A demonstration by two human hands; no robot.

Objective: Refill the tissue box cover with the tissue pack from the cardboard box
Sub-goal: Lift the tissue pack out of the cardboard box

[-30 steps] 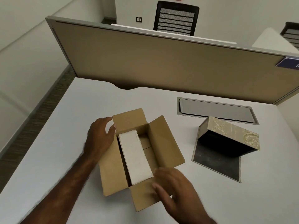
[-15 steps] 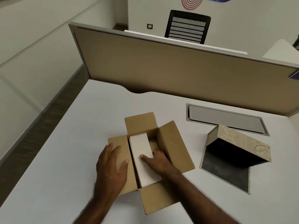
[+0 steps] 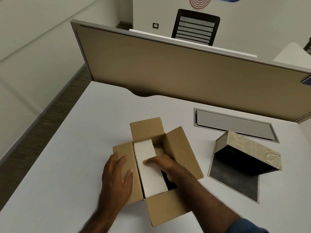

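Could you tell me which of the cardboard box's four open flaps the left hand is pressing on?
The left flap of the cardboard box: the left hand lies flat on it. The far, right and near flaps are untouched.

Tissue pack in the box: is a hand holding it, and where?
The right hand grips the white tissue pack around its middle, thumb on top, fingers down its right side. The left hand presses flat on the cardboard box left flap.

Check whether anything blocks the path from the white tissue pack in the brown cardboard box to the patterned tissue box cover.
Nothing visible blocks it. The white tissue pack only has to clear the brown cardboard box's raised right flap; bare white desk separates it from the open patterned tissue box cover.
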